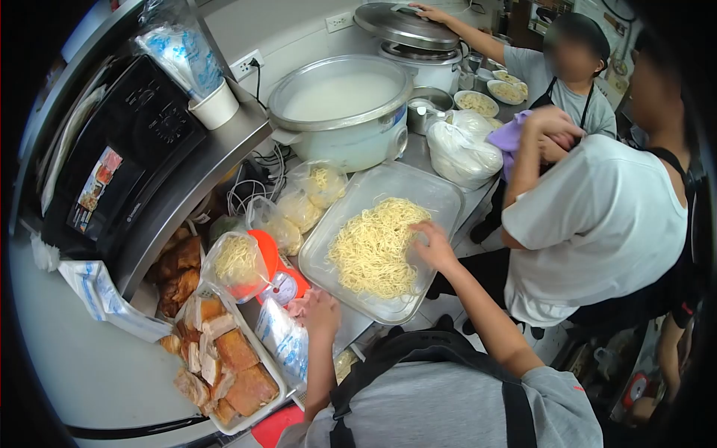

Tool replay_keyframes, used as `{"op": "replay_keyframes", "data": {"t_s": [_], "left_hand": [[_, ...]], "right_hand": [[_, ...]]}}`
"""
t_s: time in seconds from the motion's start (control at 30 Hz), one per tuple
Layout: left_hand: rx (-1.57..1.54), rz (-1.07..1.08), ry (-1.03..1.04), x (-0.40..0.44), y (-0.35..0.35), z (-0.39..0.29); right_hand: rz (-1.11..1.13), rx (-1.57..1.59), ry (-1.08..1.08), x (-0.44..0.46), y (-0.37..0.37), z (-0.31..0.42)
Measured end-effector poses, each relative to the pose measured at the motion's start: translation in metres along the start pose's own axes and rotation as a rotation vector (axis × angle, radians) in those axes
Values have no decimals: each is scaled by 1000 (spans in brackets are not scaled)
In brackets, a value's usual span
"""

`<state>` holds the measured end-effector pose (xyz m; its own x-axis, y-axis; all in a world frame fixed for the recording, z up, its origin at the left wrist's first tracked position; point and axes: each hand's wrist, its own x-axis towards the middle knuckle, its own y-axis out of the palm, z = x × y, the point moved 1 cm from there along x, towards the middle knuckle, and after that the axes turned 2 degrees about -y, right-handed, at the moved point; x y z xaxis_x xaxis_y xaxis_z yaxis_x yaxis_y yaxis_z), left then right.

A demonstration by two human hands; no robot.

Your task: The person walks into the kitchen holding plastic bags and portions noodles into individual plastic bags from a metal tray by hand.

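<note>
A heap of yellow noodles (377, 243) lies in a translucent rectangular tray (399, 179). At the heap's right edge is my right hand (433, 245), its fingers spread and touching or just above the noodles. My left hand (317, 310) is left of the tray's near corner, closed around pinkish crumpled material (300, 302) that I cannot make out, beside a white and blue plastic packet (282, 336). Just left of the tray stand an open bag of noodles (237, 261), a red object (287, 280) and several tied bags of noodles (300, 209).
Behind the tray stand a large steaming pot (340, 104) and a white plastic bag (464, 149). A meat tray (261, 399) is at lower left, below a black appliance (123, 149). Two people (597, 231) stand at right, one touching a pot lid (407, 26).
</note>
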<state>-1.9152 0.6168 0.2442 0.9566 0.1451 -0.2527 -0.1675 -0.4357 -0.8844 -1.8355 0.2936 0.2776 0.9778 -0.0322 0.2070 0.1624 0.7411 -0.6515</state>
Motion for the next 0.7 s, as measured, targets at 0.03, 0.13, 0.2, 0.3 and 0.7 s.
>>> {"op": "replay_keyframes", "data": {"t_s": [0.03, 0.13, 0.2, 0.3, 0.7], "left_hand": [[21, 6, 34, 3, 0, 4], [59, -26, 100, 12, 4, 10], [65, -101, 62, 12, 5, 7], [76, -244, 41, 16, 14, 1], [36, -333, -155, 28, 26, -4]], "right_hand": [[-102, -61, 52, 3, 3, -13], [-292, -153, 287, 18, 7, -54], [-326, -251, 314, 28, 0, -59], [-262, -468, 275, 41, -7, -75], [-139, -312, 321, 19, -46, -121]]}}
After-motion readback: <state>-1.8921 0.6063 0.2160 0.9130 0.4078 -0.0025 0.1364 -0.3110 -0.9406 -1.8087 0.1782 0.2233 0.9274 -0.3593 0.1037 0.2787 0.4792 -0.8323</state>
